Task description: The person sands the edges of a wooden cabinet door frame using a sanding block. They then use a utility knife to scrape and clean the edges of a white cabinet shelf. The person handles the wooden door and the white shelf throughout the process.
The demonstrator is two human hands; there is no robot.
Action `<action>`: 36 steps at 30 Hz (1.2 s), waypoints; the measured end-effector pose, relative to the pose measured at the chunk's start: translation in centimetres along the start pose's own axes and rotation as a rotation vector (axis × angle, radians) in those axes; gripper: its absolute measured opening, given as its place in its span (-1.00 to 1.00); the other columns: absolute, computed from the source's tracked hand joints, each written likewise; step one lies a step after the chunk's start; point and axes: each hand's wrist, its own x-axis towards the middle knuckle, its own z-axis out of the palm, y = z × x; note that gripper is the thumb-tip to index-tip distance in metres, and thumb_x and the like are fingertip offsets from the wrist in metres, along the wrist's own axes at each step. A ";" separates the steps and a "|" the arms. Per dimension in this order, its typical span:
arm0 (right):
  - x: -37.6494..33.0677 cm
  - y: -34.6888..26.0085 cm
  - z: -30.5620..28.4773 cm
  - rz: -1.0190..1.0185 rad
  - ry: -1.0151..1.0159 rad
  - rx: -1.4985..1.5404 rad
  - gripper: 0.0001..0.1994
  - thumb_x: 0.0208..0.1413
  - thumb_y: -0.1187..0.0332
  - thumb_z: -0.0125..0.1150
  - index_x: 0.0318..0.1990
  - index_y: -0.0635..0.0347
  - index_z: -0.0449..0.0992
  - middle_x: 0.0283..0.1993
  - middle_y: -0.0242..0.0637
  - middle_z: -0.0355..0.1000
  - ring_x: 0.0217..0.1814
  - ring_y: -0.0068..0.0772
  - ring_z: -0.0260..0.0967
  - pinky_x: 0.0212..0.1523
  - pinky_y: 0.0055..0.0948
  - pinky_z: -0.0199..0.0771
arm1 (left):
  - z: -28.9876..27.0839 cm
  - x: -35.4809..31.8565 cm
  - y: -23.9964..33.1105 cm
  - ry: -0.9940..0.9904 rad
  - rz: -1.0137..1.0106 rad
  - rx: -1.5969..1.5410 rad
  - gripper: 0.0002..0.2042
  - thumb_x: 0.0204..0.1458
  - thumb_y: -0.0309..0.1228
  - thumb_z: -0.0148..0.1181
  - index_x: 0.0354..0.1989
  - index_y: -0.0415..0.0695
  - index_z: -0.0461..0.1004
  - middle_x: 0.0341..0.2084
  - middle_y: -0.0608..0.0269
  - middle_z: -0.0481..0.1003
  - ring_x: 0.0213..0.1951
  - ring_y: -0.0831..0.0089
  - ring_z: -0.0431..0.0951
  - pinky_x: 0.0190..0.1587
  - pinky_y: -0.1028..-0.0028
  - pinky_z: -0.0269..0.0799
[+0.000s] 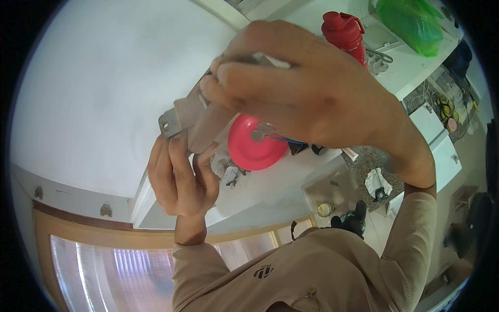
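Raised in front of a large white panel (104, 93), my left hand (182, 182) has its fingertips closed on a grey metal bracket (169, 124) with a small hole near its end. My right hand (280, 83) reaches across from the right, fingers curled around a flat, grey-brown long piece (210, 127) that overlaps the bracket. Motion blur and my fingers hide most of that piece, so its kind is unclear. Beyond my hands, a round pink plate (254, 156) carries small round shiny things (258, 135) and a thin blue item.
A red bottle (343, 36) and a green plastic bag (413, 26) stand on the white surface at the far right. Small metal parts (232, 176) lie beside the plate. Hinge fittings (106, 210) sit on the lower left ledge. A crumpled white cloth (377, 182) lies at right.
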 end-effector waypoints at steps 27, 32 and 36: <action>-0.9 -5.0 -12.9 0.072 -0.185 -0.833 -0.49 -0.13 0.57 0.35 0.10 0.17 0.69 0.10 -0.30 0.57 0.12 -0.16 0.46 0.13 -0.24 0.49 | 2.9 7.3 6.3 0.290 0.087 -0.533 -0.60 -0.04 -0.36 0.36 0.02 -0.22 0.65 -0.05 0.09 0.65 0.01 0.12 0.65 0.01 0.25 0.57; -11.2 -13.2 -15.7 0.414 -0.165 -0.925 -0.60 0.10 0.36 0.34 0.11 0.26 0.67 0.04 -0.08 0.59 0.08 0.00 0.47 0.16 -0.19 0.44 | -1.5 2.2 5.9 0.004 -0.155 -0.476 -0.55 0.02 -0.30 0.44 0.08 -0.24 0.63 0.06 0.05 0.63 0.10 0.01 0.60 0.11 0.18 0.52; -21.3 -18.8 -13.7 1.085 0.206 -0.271 -0.43 0.30 -0.01 0.25 0.08 0.48 0.58 0.09 0.00 0.50 0.16 -0.09 0.38 0.24 -0.26 0.30 | 0.1 1.5 4.0 0.016 -0.236 -0.265 -0.54 0.01 -0.36 0.42 0.10 -0.26 0.61 0.10 0.05 0.61 0.13 0.00 0.57 0.11 0.12 0.50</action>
